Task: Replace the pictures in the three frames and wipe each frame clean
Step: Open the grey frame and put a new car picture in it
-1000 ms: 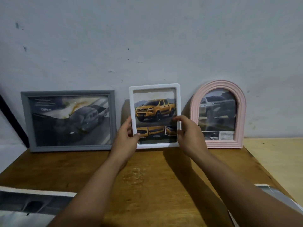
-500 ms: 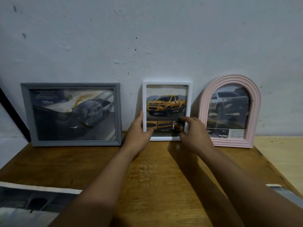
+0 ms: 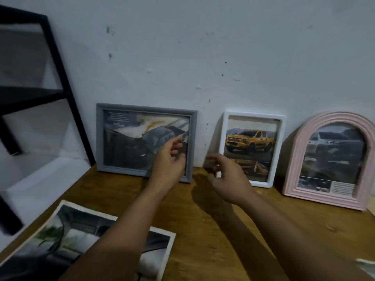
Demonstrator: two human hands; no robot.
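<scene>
Three frames lean against the wall on the wooden table (image 3: pixel 203 230). The grey frame (image 3: pixel 146 110) on the left holds a dark car picture. In the middle, the white frame (image 3: pixel 253 115) shows a yellow pickup. At the right stands the pink arched frame (image 3: pixel 294 159) with a silver car picture. My left hand (image 3: pixel 169 161) hovers in front of the grey frame's right part, fingers loosely curled, holding nothing. My right hand (image 3: pixel 225 175) is in the air between the grey and white frames, fingers relaxed, covering the white frame's lower left corner.
A loose printed picture (image 3: pixel 67 236) lies on the table at the front left. A black metal shelf frame (image 3: pixel 58 61) stands to the left of the table against the wall. A paper corner (image 3: pixel 365 199) shows at the right edge.
Both hands let go of the white frame, which now leans against the wall, and moved left toward the grey frame. The view swung left and down.
</scene>
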